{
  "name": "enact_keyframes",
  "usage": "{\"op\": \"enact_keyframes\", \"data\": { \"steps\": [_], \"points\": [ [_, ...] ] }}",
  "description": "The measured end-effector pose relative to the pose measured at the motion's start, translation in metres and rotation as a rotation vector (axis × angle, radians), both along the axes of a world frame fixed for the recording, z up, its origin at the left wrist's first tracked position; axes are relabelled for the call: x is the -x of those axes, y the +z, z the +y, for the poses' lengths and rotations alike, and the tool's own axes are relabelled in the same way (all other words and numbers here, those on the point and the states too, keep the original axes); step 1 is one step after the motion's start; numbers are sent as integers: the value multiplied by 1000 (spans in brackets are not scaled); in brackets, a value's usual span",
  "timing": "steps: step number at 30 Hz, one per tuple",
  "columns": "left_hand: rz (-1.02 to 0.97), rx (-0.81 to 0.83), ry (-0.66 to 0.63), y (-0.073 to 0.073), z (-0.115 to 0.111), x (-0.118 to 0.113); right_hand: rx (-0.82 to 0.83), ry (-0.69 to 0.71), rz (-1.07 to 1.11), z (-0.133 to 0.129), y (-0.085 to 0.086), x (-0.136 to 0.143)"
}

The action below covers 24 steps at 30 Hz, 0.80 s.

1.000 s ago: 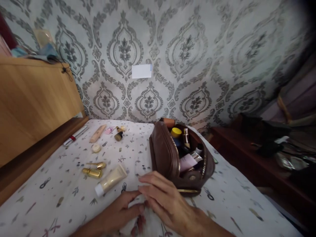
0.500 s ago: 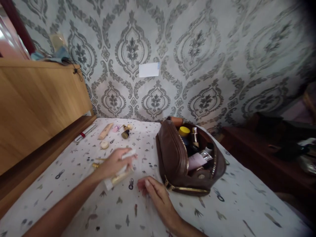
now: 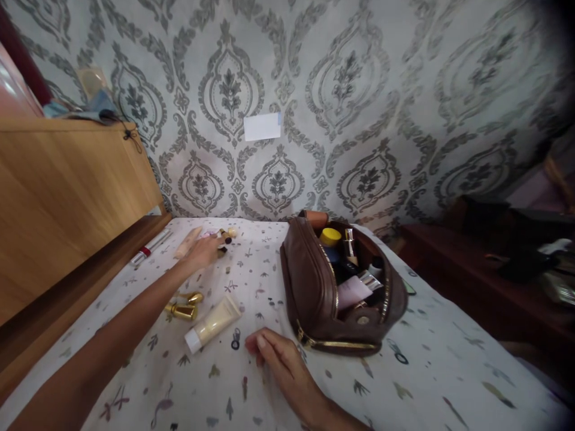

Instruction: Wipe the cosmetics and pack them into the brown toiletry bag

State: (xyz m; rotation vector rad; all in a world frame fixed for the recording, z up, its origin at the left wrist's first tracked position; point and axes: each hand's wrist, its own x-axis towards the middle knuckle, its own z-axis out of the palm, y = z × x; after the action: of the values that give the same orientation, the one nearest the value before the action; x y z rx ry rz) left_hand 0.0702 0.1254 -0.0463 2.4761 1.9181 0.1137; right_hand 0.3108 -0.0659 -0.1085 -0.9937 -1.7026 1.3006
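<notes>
My left hand point(image 3: 204, 254) reaches to the small items at the back left, its fingers by a dark-ended bottle point(image 3: 221, 252); whether it grips this is unclear. Beside the wrist lies a beige tube point(image 3: 187, 242). My right hand point(image 3: 281, 359) rests on its side on the cloth, fingers loosely curled, holding nothing visible. Between the arms are a cream tube with a white cap point(image 3: 214, 323) and a gold-capped bottle point(image 3: 182, 310). An open brown bag point(image 3: 309, 281) stands right of centre, with a yellow-lidded jar point(image 3: 330, 237) and a pink tube point(image 3: 353, 292) inside.
A wooden board point(image 3: 72, 197) borders the left side. A silver and red item point(image 3: 141, 256) lies along that edge. Patterned wallpaper with a white card point(image 3: 262, 127) rises behind. Dark furniture with objects on it point(image 3: 449, 269) stands at the right.
My left hand has moved away from the cream tube, back and left to the small items. The tube now lies uncovered. My right hand has hardly moved.
</notes>
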Motion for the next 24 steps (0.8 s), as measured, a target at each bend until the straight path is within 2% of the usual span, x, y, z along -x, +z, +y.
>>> {"op": "enact_keyframes", "data": {
  "steps": [5, 9, 15, 19, 24],
  "points": [
    [28, 19, -16, -2, -2, 26, 8, -18, 0, -1, 0, 0],
    [22, -18, 27, -1, 11, 30, 2, -18, 2, -1, 1, 0],
    [42, -85, 105, 3, 54, 0, -36, -14, -30, 0, -5, -2],
    [74, -74, 129, -1, 82, -24, -67, 15, -49, 3, -11, -4],
    [99, -45, 102, -5, 97, -38, -85, 13, -111, 6, -15, -3]
  ]
}}
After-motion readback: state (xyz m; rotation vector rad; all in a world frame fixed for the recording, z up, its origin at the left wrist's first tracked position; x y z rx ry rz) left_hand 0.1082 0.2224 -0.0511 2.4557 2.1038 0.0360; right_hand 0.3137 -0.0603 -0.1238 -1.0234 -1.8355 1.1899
